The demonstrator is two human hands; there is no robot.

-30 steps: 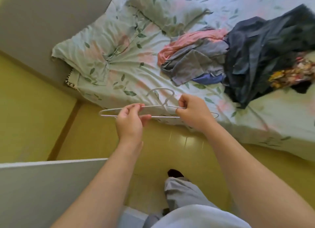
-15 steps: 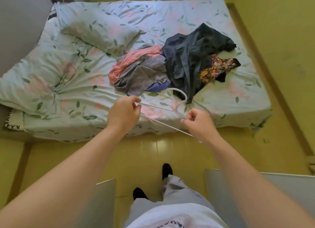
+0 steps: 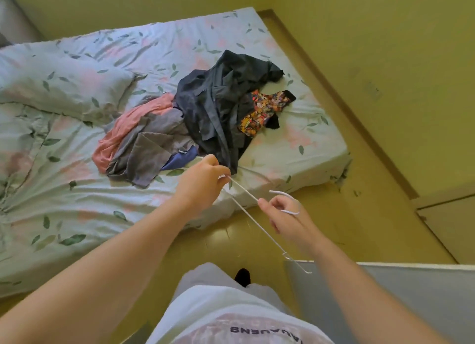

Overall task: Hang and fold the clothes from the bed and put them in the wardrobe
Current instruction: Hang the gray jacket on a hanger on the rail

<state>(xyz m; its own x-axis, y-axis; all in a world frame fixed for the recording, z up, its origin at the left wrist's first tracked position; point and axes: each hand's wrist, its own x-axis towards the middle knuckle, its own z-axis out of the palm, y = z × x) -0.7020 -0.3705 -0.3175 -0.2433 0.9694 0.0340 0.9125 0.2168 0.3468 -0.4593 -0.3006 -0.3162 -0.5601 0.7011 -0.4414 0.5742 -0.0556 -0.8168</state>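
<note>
A white wire hanger (image 3: 254,219) hangs slanted between my hands over the bed's front edge. My left hand (image 3: 201,183) grips its upper end, my right hand (image 3: 288,216) pinches it near the hook. On the bed (image 3: 77,202) lies a heap of clothes: a dark navy garment (image 3: 218,104), a grey one (image 3: 151,143), a pink one (image 3: 123,130), a blue piece (image 3: 182,159) and a bright patterned piece (image 3: 262,112).
A pillow (image 3: 64,86) in the same floral cover lies at the bed's left. Yellow floor (image 3: 359,189) runs round the bed to yellow walls. A grey-white panel (image 3: 411,289) stands at the lower right. My legs and a dark sock (image 3: 243,277) are below.
The view has swung right along the bed. The hanger has tilted from near level to a steep slant, its lower end now down by my right wrist; both hands keep hold.
</note>
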